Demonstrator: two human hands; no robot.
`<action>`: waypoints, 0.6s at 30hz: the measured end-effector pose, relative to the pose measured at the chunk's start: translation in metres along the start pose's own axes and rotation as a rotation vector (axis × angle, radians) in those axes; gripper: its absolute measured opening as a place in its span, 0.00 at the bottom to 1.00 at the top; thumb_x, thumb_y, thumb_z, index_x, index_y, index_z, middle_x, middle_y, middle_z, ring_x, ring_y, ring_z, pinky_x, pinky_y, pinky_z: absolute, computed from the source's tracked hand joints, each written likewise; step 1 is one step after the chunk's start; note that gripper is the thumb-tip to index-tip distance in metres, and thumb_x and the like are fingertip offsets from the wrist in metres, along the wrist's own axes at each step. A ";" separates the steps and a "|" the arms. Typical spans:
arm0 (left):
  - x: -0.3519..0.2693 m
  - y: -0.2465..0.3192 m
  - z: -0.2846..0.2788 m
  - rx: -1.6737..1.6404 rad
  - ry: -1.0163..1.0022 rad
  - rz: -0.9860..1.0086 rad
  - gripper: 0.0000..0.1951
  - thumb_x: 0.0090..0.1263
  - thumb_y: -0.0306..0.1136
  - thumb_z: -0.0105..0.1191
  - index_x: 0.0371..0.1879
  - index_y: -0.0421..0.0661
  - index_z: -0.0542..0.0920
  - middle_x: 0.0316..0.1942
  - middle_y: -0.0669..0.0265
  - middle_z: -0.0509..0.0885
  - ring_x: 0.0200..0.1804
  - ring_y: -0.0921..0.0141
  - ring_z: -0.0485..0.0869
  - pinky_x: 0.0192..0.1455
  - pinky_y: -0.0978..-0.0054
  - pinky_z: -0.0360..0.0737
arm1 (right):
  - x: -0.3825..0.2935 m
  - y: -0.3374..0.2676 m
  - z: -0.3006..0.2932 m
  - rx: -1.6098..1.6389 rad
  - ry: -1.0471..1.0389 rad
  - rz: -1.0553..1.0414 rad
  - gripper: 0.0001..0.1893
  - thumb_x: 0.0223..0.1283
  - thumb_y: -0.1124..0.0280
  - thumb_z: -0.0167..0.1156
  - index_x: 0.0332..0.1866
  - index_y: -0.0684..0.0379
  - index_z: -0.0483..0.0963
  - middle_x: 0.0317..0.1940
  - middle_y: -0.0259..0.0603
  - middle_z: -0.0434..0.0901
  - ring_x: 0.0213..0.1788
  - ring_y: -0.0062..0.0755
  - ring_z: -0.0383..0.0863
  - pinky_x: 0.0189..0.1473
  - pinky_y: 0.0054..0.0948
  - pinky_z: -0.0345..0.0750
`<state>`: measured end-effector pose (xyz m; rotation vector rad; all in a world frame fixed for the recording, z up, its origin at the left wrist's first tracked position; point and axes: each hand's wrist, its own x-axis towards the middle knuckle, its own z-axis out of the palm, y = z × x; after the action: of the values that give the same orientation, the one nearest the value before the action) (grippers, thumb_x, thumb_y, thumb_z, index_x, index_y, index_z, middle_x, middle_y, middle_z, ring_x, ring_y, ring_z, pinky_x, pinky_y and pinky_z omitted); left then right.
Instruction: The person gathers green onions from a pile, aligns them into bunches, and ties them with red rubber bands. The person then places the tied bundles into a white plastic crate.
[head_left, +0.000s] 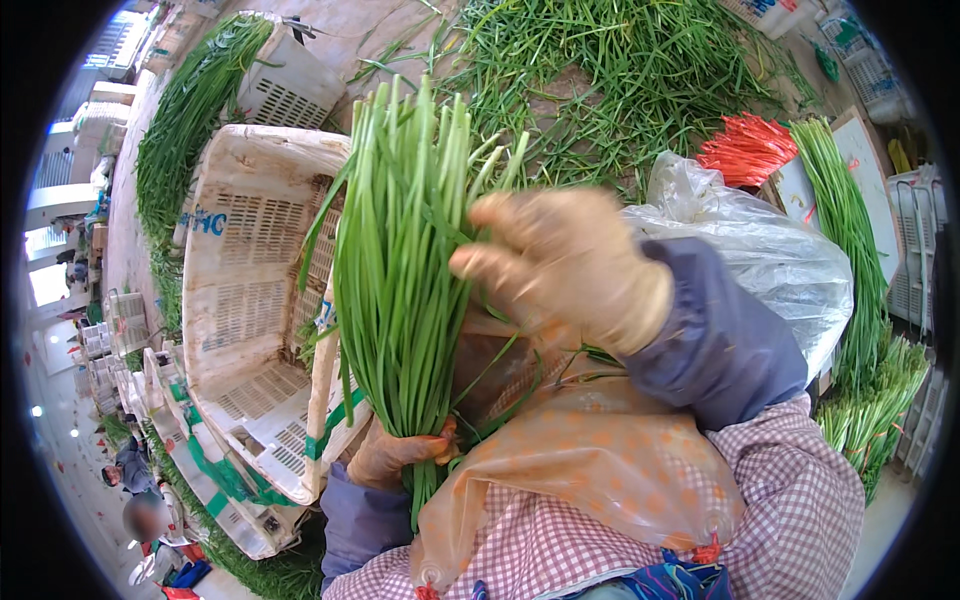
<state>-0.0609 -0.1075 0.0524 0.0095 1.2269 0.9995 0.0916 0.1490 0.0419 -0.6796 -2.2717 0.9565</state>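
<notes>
A thick bunch of garlic chives (401, 262) stands nearly upright before me, its pale cut ends at the top. My left hand (401, 452), in a soiled glove, is closed around the lower, leafy end. My right hand (562, 259), gloved and blurred by motion, is at the bunch's right side with its fingers apart. Whether its fingertips touch the stalks cannot be told. A few loose leaves (499, 375) hang below it. Over my lap lies a translucent plastic apron (592, 457) with orange spots.
A dirty white plastic crate (251, 262) gapes on the left, with more chives (199, 112) behind it. Loose leaves (622, 67) litter the floor ahead. On the right are clear plastic sheeting (765, 255), red ties (748, 148) and chive bundles (847, 240). People are at far left.
</notes>
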 end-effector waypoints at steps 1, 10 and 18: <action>0.000 0.001 0.003 0.057 0.016 0.029 0.25 0.48 0.23 0.69 0.47 0.38 0.74 0.34 0.60 0.80 0.28 0.67 0.78 0.30 0.70 0.77 | 0.002 -0.012 0.004 -0.079 -0.128 0.044 0.16 0.57 0.52 0.62 0.36 0.55 0.79 0.25 0.44 0.80 0.30 0.51 0.82 0.33 0.43 0.79; 0.001 -0.010 -0.001 0.633 0.082 0.271 0.15 0.47 0.25 0.66 0.35 0.39 0.80 0.29 0.64 0.81 0.29 0.69 0.80 0.31 0.71 0.77 | 0.051 0.136 -0.066 -0.432 0.442 0.174 0.09 0.62 0.62 0.63 0.40 0.55 0.83 0.30 0.42 0.85 0.31 0.37 0.84 0.35 0.31 0.80; 0.008 -0.012 -0.009 1.222 0.044 0.579 0.13 0.46 0.28 0.65 0.33 0.42 0.82 0.31 0.61 0.83 0.33 0.60 0.81 0.37 0.63 0.79 | 0.076 0.136 -0.112 -0.312 0.331 0.205 0.14 0.64 0.63 0.62 0.49 0.58 0.80 0.37 0.39 0.85 0.40 0.27 0.84 0.46 0.28 0.78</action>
<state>-0.0603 -0.1142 0.0371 1.3555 1.7525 0.5698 0.1443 0.3335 0.0274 -1.1330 -2.0971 0.5279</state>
